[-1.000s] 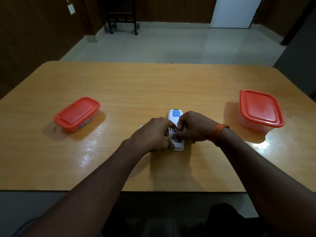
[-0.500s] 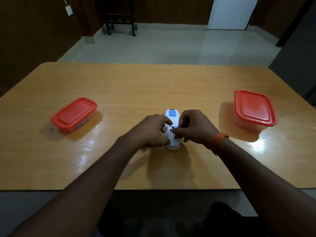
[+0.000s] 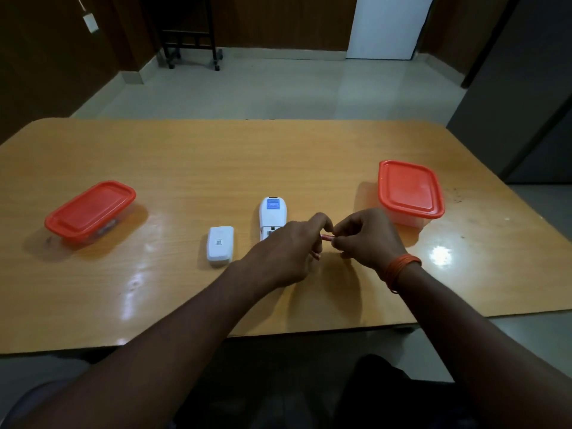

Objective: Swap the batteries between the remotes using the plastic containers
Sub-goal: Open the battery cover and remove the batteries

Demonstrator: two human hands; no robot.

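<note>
Head view, left hand (image 3: 284, 252) and right hand (image 3: 365, 239) pinching red cylindrical battery (image 3: 326, 237), glossy table (image 3: 185, 165)

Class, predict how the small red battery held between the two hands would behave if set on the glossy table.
The battery looks cylindrical, so it would probably roll on the shiny table. Pinched between left hand and right hand, it shows no bend: likely rigid. Small, so probably light to lift.
</note>
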